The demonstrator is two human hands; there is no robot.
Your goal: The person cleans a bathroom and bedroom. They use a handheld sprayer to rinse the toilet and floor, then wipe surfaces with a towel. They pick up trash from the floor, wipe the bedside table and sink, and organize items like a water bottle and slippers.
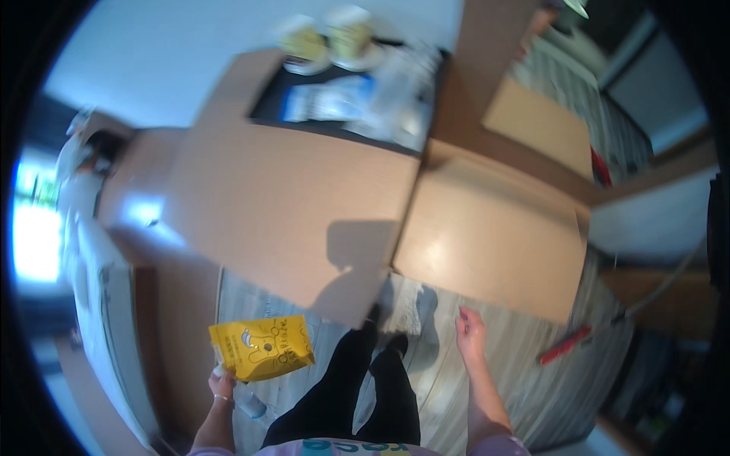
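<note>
My left hand [222, 381] grips a glossy yellow pouch [267, 349] by its near left corner. The pouch bears a printed cartoon face and writing, and it hangs over the wood-plank floor. A bracelet circles that wrist. On the right, my right hand [470, 330] hangs with its fingers curled in and nothing visible in them. It is nearest to the lower brown board surface [496, 239], apart from its front edge. Beyond the pouch is a larger brown tabletop [285, 194], with my shadow across its near right part.
A black tray [336, 132] on the tabletop carries blue-and-white packets [328, 101], clear plastic bags [399, 85] and two blurred yellowish containers [349, 34]. A red-headed floor tool [564, 345] lies at right. A clear bottle [251, 404] is by my left leg. White bedding [91, 251] lies left.
</note>
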